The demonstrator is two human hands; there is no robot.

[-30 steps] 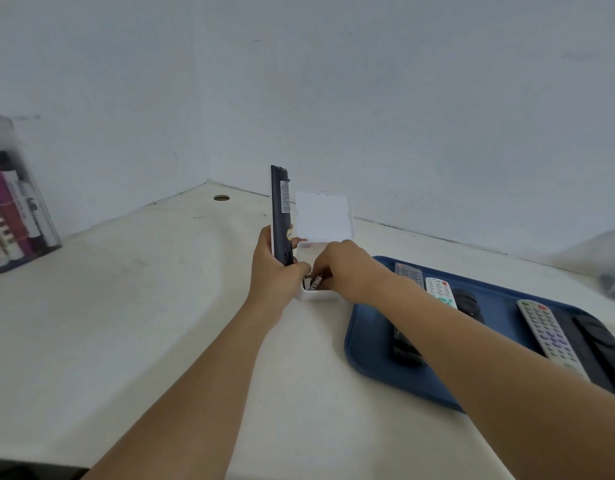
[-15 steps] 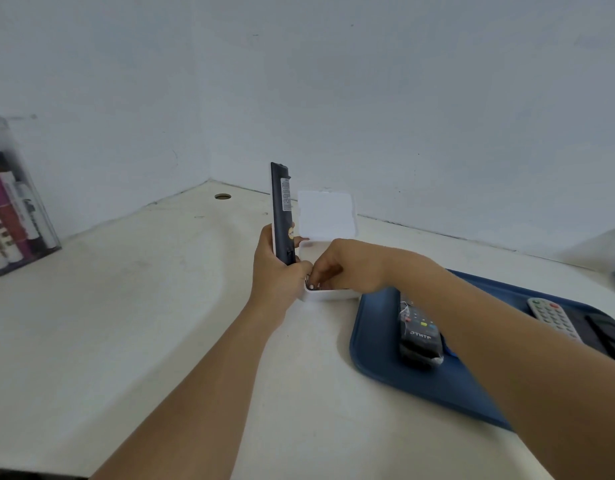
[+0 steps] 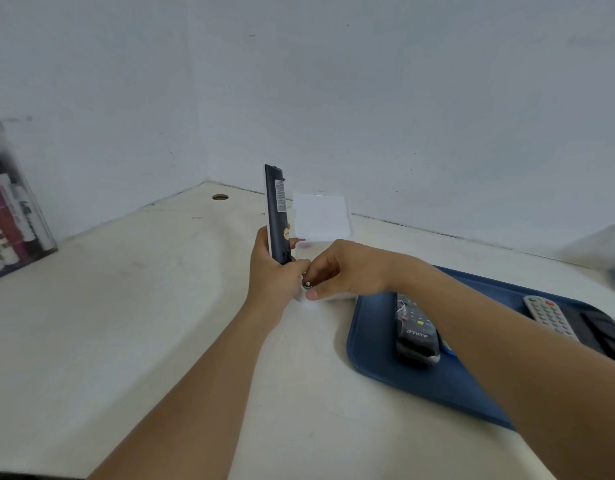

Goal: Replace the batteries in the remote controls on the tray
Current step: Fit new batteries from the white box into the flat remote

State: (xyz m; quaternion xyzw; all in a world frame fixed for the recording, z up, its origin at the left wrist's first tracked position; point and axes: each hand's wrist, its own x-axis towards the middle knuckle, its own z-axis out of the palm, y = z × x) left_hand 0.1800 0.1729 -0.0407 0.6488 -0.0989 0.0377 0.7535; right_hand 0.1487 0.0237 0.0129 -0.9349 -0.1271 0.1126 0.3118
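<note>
The left hand clamps an upright dark remote while the right hand pinches a battery, which could slip from this loose grip.

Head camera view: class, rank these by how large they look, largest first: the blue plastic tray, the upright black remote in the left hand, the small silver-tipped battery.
1. Blue plastic tray, partly hidden
2. Upright black remote
3. Small silver-tipped battery, only its tip showing

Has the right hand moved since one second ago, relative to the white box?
Yes. The right hand has come up out of the white box, toward the person, pinching a battery at the box's near edge.
</note>
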